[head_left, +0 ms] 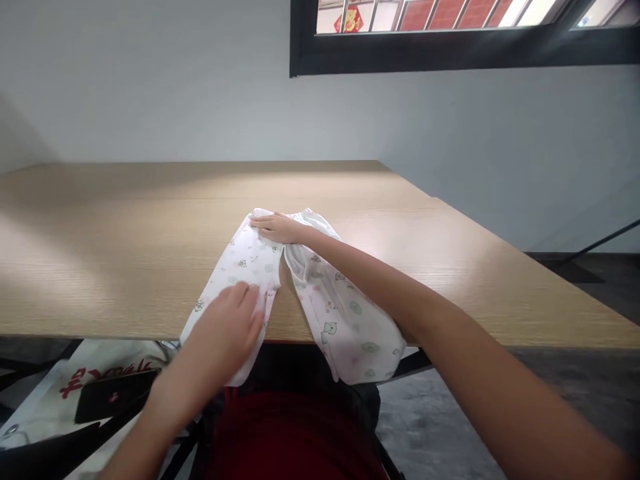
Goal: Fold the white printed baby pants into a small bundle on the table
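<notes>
A pair of small white trousers with a print of green and pink animal figures lies on the table, waist end away from me. Both legs reach past the table's front edge and hang over it. My right hand lies flat across the waist end, fingers stretched out. Over the left trouser leg is my left hand, slightly blurred, its fingers loosely bent and the thumb apart. No fabric shows pinched in it; whether its fingertips touch the cloth is hard to see. Part of the waistband is hidden under my right hand and forearm.
The wooden table runs back to a grey wall. A dark-framed window is at upper right. Below the table at left, a black phone lies on a cream bag with red lettering.
</notes>
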Demonstrator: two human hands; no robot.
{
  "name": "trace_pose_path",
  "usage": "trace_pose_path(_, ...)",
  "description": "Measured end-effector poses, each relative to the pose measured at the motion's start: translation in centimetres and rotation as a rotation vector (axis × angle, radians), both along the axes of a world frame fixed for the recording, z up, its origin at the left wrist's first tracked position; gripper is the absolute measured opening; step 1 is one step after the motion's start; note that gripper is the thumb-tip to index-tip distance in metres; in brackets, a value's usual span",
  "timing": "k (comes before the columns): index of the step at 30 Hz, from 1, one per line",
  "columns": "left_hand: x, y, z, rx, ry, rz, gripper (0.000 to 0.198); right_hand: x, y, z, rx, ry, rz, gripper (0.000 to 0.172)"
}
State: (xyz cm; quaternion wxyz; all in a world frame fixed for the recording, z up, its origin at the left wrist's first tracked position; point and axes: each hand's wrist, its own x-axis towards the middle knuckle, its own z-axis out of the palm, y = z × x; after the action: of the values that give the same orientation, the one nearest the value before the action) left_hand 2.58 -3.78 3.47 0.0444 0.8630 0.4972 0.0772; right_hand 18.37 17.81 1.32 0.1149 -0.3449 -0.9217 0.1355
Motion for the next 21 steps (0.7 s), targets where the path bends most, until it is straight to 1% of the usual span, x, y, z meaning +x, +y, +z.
trace_pose_path(1,0.1,-2.1,-0.1,0.010,-0.007,0.007,0.032,0.3,0.0,0.2,-0.026,0.035,0.009,0.043)
trace_pose_path(2,0.3,-3.6,0.1,0.021,-0.021,0.009,0.032,0.7,-0.1,0.5,-0.056,0.077,0.002,0.042)
trace_pose_path(3,0.6,-4.5,0.4,0.031,-0.033,-0.004,0.031,1.2,-0.3,0.8,-0.079,0.125,-0.023,0.041)
trace_pose_path(4,1.0,-4.7,0.9,0.041,-0.039,-0.029,0.029,1.9,-0.5,1.1,-0.084,0.176,-0.058,0.040)
trace_pose_path(5,1.9,-4.2,1.5,0.042,-0.037,-0.053,0.028,2.8,-0.7,1.3,-0.064,0.219,-0.091,0.039)
trace_pose_path(7,4.5,-1.7,2.6,0.022,-0.015,-0.080,0.025,4.8,-1.3,1.5,0.041,0.258,-0.144,0.037)
trace_pose_path(9,8.2,1.4,2.9,0.016,-0.074,-0.017,0.025,6.8,-1.9,1.2,0.131,0.219,-0.197,0.035)
trace_pose_path(11,12.0,3.5,2.2,0.009,-0.101,-0.007,0.031,8.5,-2.5,0.5,0.135,0.149,-0.295,0.035)
trace_pose_path(12,13.7,3.8,1.5,0.008,-0.105,-0.019,0.033,9.1,-2.7,0.2,0.105,0.122,-0.345,0.036)
trace_pose_path(13,15.0,3.6,0.7,0.016,-0.111,-0.027,0.033,9.5,-2.9,0.0,0.069,0.106,-0.384,0.036)
trace_pose_path(15,16.7,2.0,-1.1,0.063,-0.140,-0.042,0.031,9.8,-3.1,-0.3,0.017,0.104,-0.424,0.037)
trace_pose_path(18,17.0,-1.1,-2.9,0.154,-0.200,-0.111,0.033,9.4,-3.2,-0.3,0.006,0.131,-0.440,0.036)
trace_pose_path(19,16.8,-1.9,-3.2,0.177,-0.212,-0.153,0.035,9.3,-3.2,-0.3,0.007,0.140,-0.445,0.036)
trace_pose_path(21,16.2,-2.7,-3.6,0.212,-0.223,-0.226,0.034,9.1,-3.1,-0.3,0.004,0.155,-0.464,0.035)
